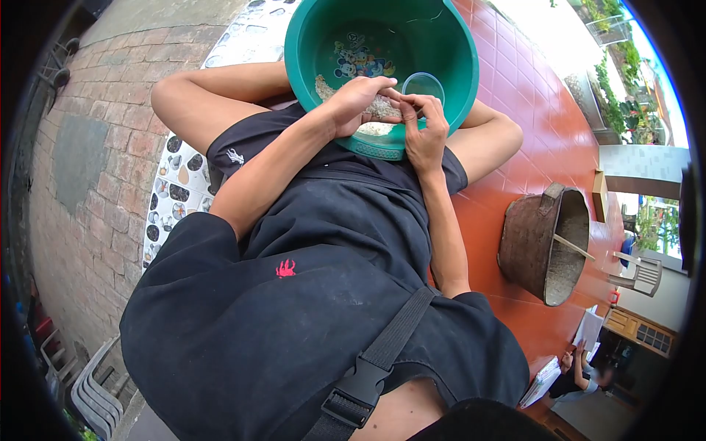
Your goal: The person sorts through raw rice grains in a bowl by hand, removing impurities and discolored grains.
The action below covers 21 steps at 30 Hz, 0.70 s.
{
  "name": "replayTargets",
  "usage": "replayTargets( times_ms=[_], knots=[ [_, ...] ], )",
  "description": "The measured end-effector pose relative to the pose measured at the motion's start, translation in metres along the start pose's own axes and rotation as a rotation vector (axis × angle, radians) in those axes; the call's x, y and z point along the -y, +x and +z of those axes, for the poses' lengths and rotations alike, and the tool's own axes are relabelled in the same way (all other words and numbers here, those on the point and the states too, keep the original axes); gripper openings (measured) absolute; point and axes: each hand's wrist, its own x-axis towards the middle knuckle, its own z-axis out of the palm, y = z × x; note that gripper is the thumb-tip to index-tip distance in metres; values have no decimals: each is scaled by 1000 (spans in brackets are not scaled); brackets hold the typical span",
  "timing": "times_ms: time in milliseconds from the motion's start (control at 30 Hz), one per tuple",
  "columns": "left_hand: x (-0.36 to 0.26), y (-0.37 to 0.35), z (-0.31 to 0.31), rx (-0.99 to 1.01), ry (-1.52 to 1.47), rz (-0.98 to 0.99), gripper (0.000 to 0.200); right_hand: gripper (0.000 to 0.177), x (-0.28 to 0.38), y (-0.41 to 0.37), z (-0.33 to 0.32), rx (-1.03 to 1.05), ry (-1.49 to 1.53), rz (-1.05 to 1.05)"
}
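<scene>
"Where is the grain (382, 108)?"

"Upper middle of the frame, on the left hand (351, 105), over the near side of a green basin (468, 66). That palm is turned up and lightly cupped, fingers reaching toward the right hand (428, 136)."

"And the right one?"

"Its thumb and forefinger are pressed together beside the grain (whether anything sits between them, one cannot tell)."

"What else does the basin hold?"

"A pale heap (376, 128) lies below the hands, a browner patch (324, 88) toward the left wall, and a clear round container (424, 85) stands just right of the fingers. A cartoon print (362, 62) shows on the bottom."

"Where does the basin rest?"

"Between the person's bent legs, by the black shorts (243, 140)."

"And farther out?"

"Right of centre, a worn brown bucket (523, 242) tilts on the red tiled floor (482, 235), a thin stick (573, 247) crossing its mouth. At lower right, another person (582, 381) is near some papers (542, 381). On the left are a stone-patterned surface (175, 192) and brick paving (121, 88), with pale chairs (95, 393) at lower left."
</scene>
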Motion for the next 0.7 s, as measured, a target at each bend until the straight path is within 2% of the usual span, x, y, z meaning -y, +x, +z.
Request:
replayTargets(
  times_ms=[533, 700],
  knots=[
    [6, 4, -6, 17, 61, 18, 38, 17, 2, -1, -1, 126, -65, -196],
    [9, 5, -6, 43, 93, 15, 38, 16, 2, -2, 1, 111, -71, -173]
  ],
)
